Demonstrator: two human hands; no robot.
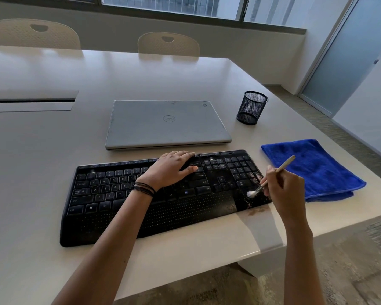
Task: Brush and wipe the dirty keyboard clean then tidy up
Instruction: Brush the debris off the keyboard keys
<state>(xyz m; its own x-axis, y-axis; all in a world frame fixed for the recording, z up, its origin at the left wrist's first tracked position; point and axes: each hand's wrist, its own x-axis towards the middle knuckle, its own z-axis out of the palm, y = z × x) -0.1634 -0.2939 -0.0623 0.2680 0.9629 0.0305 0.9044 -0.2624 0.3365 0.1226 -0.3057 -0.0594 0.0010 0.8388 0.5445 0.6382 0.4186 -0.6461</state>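
Note:
A black keyboard (110, 201) lies across the white table in front of me. Brown crumbs (254, 211) dirty its right end and spill onto the table at its front right corner. My left hand (172, 168) rests flat on the keys right of the middle, fingers spread, holding nothing. My right hand (282, 188) grips a small wooden-handled brush (279, 170); its white bristles touch the keyboard's lower right part, below the number pad. A folded blue cloth (312, 170) lies on the table just right of the keyboard.
A closed silver laptop (165, 124) sits behind the keyboard. A black mesh pen cup (251, 107) stands at the back right. The table's edge (295, 238) runs close on the right and front. Two cream chairs (168, 44) stand at the far side.

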